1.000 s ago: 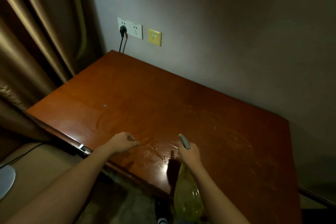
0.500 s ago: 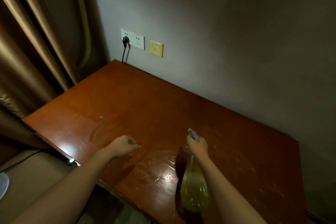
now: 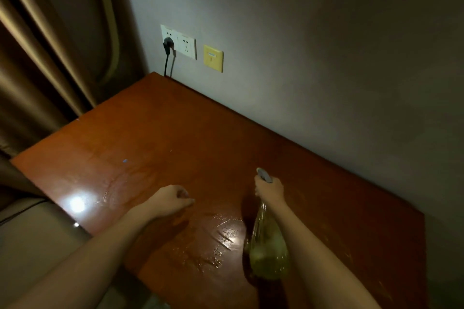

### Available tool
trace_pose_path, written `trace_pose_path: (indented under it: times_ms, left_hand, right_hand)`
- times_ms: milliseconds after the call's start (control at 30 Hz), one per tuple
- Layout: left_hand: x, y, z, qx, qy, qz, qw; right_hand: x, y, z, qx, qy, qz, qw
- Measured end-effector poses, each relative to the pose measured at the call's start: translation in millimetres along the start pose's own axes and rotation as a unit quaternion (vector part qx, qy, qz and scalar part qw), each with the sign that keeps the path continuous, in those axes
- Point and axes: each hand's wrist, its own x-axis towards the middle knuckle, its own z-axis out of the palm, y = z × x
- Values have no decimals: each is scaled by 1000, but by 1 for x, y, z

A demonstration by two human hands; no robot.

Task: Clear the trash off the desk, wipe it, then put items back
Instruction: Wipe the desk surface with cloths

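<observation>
Your right hand (image 3: 270, 187) is gripping a bag (image 3: 268, 251) and grey object (image 3: 264, 175); left hand (image 3: 170, 199) is curled, empty. Bag risks slipping onto the wet worktop (image 3: 200, 138).

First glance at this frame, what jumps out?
The right hand grips a spray bottle of yellow-green liquid over the near part of the reddish wooden desk. Wet streaks glisten between the arms, beside the loosely fisted left hand. On the wall behind are a white socket with a black plug and a yellow plate.
</observation>
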Motion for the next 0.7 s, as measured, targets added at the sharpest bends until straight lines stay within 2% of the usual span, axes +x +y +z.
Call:
trace_pose_path:
  times_ms: [100,233,367,467,633,700]
  left_hand:
    - [7,-2,1,0,-1,-16,1000]
    - [16,3,11,13,-18,-24,999]
    - [23,20,18,36,-26,-10,999]
    - [28,35,20,50,-27,13,998]
    - [29,58,26,71,-39,34,996]
    - [25,64,31,81,-45,40,995]
  right_hand:
    - [18,-11,-17,84,22,-4,996]
    - [38,-17,-29,125,84,-31,988]
    - [40,-8,-38,31,88,26,995]
    - [33,6,-52,16,112,42,993]
    - [13,25,-69,87,40,56,994]
    - [1,25,-75,99,39,37,994]
